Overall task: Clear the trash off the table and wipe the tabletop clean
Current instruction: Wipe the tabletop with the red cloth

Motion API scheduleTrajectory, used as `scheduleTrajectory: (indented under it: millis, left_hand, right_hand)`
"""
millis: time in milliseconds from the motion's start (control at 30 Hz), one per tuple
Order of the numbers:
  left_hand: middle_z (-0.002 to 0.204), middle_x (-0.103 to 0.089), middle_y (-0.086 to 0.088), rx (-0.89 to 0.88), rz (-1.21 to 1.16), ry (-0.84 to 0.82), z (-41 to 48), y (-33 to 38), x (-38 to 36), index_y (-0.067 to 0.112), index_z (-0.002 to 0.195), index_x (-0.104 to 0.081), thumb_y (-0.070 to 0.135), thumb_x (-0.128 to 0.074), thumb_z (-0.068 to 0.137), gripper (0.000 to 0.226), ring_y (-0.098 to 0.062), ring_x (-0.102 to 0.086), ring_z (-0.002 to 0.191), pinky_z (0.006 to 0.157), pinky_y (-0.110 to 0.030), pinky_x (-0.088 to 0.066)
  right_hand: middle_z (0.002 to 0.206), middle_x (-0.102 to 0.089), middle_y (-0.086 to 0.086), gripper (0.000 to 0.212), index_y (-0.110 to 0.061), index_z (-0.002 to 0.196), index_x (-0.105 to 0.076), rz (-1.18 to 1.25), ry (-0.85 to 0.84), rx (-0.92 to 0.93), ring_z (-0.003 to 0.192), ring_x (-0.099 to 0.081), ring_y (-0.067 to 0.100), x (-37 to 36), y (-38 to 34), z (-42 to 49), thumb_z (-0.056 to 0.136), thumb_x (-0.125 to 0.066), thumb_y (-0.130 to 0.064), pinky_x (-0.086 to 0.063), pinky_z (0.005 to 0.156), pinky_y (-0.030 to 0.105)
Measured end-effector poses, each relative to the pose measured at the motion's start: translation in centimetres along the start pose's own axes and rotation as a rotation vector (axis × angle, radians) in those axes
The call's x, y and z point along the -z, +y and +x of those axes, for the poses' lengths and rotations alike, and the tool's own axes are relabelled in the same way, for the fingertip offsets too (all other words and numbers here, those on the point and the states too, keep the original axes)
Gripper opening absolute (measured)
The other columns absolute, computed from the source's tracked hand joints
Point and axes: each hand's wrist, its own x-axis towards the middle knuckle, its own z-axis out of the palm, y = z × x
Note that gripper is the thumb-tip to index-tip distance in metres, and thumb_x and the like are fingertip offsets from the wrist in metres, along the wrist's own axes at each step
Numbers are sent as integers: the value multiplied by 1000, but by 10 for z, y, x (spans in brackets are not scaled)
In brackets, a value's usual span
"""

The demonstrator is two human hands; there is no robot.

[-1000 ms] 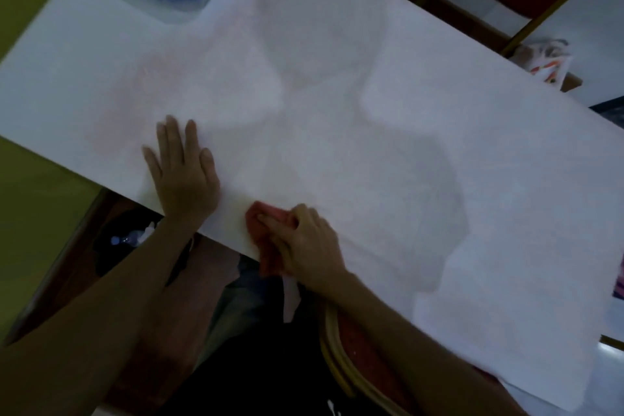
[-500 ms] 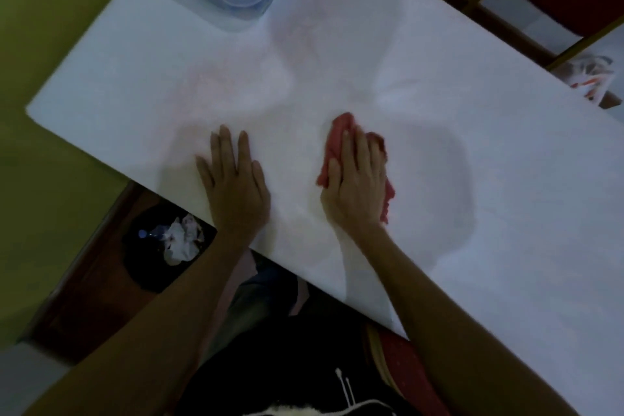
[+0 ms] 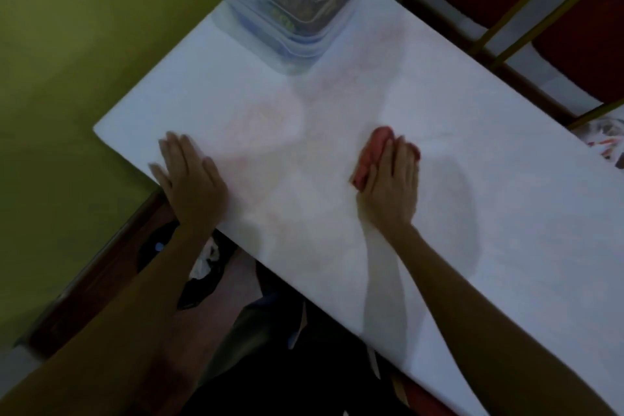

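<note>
A white tabletop [image 3: 337,105] runs diagonally through the head view. My right hand [image 3: 391,186] lies flat with straight fingers on a red cloth [image 3: 376,149], pressing it onto the middle of the table. The cloth sticks out beyond my fingertips and thumb side. My left hand [image 3: 190,179] rests flat, fingers straight, on the table near its left front edge. Below that edge a black bin [image 3: 199,290] holds crumpled white trash [image 3: 204,262].
A clear plastic lidded box [image 3: 293,0] with dark contents stands at the table's far left end. Red chairs with gold frames [image 3: 506,10] line the far side. A crumpled wrapper [image 3: 607,142] lies at the right edge. A green wall is on the left.
My right hand has pushed the red cloth from the near edge out to the table's middle and further right. My left hand stayed flat near the left edge.
</note>
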Motion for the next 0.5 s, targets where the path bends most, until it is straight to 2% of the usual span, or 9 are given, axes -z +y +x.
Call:
scheduleTrajectory:
  millis: [100, 200, 267, 367, 433, 500]
  left_hand:
    - [163, -23, -14, 70, 28, 47, 16, -1, -2, 3, 153, -27, 27, -24, 105, 54, -28, -16, 152, 122, -56, -10]
    - [162, -25, -14, 48, 19, 96, 13, -1, -6, 4, 152, -30, 24, -27, 106, 51, -28, -17, 152, 122, -55, -10]
    - [161, -27, -14, 53, 14, 120, 14, -3, -6, 4, 151, -33, 23, -28, 106, 49, -28, -19, 152, 121, -55, -13]
    - [160, -29, -13, 41, 23, 143, 17, -3, -6, 5, 151, -35, 21, -31, 105, 48, -28, -22, 151, 121, -55, -15]
    - [161, -28, -12, 45, 11, 137, 18, -3, -6, 5, 151, -34, 21, -33, 106, 48, -27, -21, 151, 121, -55, -15]
    - [162, -26, -11, 59, 2, 119, 18, -3, -5, 5, 152, -31, 21, -30, 106, 49, -27, -18, 152, 122, -55, -13]
  right_hand:
    - [161, -20, 24, 78, -1, 155, -23, 87, -29, 24, 148, -18, 46, 3, -42, 8, 81, -41, -20, -20, 120, 56]
    - [163, -22, 13, 71, -9, 156, -25, 183, -155, 280, 150, -17, 39, -8, -106, -71, 88, -34, -29, -25, 119, 54]
    - [164, -22, 9, 71, -13, 157, -24, 209, -237, 492, 152, -15, 34, -19, -136, -112, 92, -49, -29, -20, 122, 52]
    - [161, -28, 10, 76, -11, 155, -29, 179, -236, 676, 151, -21, 30, -26, -142, -89, 89, -62, -28, -14, 124, 46]
    - [157, -35, 14, 69, -8, 152, -35, 153, -205, 674, 147, -29, 31, -27, -134, -43, 91, -60, -24, -17, 123, 46]
    - [155, -39, 18, 62, -5, 151, -36, 134, -105, 508, 144, -34, 35, -29, -133, 14, 95, -55, -21, -20, 122, 45]
